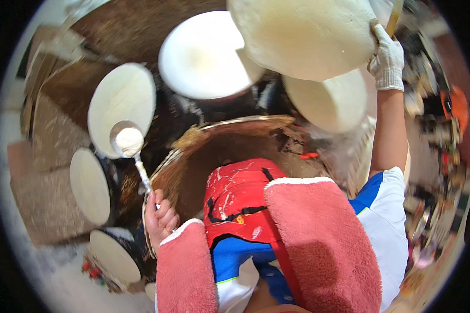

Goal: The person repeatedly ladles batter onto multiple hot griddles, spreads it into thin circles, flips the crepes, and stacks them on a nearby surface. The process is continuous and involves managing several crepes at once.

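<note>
My left hand (161,214) is closed round the handle of a metal ladle (141,168), whose bowl holds white batter and hangs over a tilted, pale round pan surface (121,91). High at the right, my right hand (387,60) wears a white knit glove and grips the edge of a large pale round sheet (305,28). A thin yellowish stick (395,13) rises beside that hand; whether I grip it too, I cannot tell.
More pale round surfaces (198,57) sit in an arc on dark drums, some at the left (89,185) and lower left (115,255). A brown curved barrier (193,148) borders my red apron. Cardboard (52,198) lies far left; an orange object (457,109) and clutter stand right.
</note>
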`<move>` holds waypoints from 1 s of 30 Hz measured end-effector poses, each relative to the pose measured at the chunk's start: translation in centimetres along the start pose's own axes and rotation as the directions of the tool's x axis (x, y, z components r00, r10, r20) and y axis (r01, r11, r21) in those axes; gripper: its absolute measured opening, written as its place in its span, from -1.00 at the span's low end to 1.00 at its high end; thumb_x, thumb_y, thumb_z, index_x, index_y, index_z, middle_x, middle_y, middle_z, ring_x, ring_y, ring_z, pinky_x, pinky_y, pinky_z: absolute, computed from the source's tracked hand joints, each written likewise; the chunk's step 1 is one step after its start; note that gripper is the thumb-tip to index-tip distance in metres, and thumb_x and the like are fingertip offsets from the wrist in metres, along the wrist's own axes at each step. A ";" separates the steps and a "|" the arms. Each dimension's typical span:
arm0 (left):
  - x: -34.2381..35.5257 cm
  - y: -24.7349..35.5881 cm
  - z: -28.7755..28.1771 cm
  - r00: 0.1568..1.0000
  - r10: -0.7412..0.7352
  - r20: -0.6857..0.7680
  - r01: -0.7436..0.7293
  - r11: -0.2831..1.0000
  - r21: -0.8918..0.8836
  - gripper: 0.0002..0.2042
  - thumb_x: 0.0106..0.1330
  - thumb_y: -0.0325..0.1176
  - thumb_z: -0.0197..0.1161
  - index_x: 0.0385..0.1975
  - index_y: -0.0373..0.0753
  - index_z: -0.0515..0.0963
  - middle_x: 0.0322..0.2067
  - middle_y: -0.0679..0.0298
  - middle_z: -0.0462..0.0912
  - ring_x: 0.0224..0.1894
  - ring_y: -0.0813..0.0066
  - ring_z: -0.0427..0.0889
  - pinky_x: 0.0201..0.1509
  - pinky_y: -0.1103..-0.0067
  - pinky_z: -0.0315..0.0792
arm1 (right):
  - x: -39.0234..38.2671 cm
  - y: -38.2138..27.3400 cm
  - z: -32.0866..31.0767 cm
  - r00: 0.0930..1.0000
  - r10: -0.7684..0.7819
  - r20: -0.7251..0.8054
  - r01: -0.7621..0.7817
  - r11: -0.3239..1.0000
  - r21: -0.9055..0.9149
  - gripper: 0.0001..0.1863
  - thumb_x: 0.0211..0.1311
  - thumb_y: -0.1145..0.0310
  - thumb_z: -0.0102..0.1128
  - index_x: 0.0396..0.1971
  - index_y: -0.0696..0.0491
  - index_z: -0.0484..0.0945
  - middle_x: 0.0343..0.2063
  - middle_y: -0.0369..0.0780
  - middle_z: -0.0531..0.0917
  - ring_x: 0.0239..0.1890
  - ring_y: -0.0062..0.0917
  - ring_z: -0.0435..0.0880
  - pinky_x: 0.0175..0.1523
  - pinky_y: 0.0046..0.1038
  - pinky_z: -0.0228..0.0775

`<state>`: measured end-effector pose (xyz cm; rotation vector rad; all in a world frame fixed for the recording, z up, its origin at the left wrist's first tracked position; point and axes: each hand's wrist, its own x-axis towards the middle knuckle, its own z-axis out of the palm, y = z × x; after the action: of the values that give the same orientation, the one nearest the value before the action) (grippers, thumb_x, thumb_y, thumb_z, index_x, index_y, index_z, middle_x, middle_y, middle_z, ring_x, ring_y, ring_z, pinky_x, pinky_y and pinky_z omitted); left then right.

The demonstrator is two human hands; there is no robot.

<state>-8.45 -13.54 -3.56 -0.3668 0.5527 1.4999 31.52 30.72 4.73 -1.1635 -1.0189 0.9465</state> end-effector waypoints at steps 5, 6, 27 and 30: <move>1.7 -6.2 2.9 0.971 -0.213 0.107 0.203 0.975 0.090 -0.70 0.55 -0.13 -0.30 -0.41 -0.14 0.19 -0.77 0.45 0.08 -0.84 0.68 0.06 -0.82 0.65 0.02 | -6.3 -6.3 -26.1 0.942 -0.032 -0.333 0.070 0.992 0.102 -0.74 0.18 0.36 0.31 -0.22 0.23 0.56 -0.33 -0.10 0.69 -0.35 -0.42 0.73 -0.32 -0.44 0.64; 2.1 -7.7 3.6 0.966 -0.245 0.078 0.241 0.969 0.056 -0.69 0.55 -0.12 -0.30 -0.41 -0.15 0.18 -0.77 0.45 0.08 -0.84 0.68 0.06 -0.81 0.65 0.02 | -8.2 -6.1 -31.2 0.950 -0.062 -0.305 0.108 0.985 0.135 -0.73 0.20 0.36 0.30 -0.20 0.23 0.56 -0.31 -0.10 0.69 -0.33 -0.42 0.73 -0.31 -0.43 0.65; -2.7 -24.7 5.9 0.899 -0.436 -0.046 0.437 0.899 0.033 -0.71 0.55 -0.15 -0.28 -0.40 -0.16 0.19 -0.74 0.45 0.10 -0.81 0.69 0.06 -0.79 0.68 0.01 | -35.8 9.1 -57.2 0.315 0.244 -0.917 -0.586 0.810 0.015 -0.66 0.09 0.24 0.34 -0.36 0.21 0.49 -0.63 -0.25 0.48 -0.71 -0.55 0.38 -0.61 -0.43 0.22; -4.6 -24.8 3.3 0.931 -0.364 0.015 0.363 0.922 -0.133 -0.70 0.55 -0.15 -0.31 -0.40 -0.17 0.19 -0.75 0.43 0.12 -0.81 0.67 0.08 -0.78 0.65 0.06 | -36.3 9.1 -57.9 0.625 0.111 -0.773 -0.496 0.821 -0.283 -0.63 0.11 0.15 0.31 -0.37 0.21 0.52 -0.69 -0.26 0.45 -0.66 -0.51 0.42 -0.54 -0.40 0.28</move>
<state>16.59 -16.79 -0.94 -0.5509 0.3674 1.1772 76.81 -17.53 -14.65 -1.9905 -0.3632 0.3761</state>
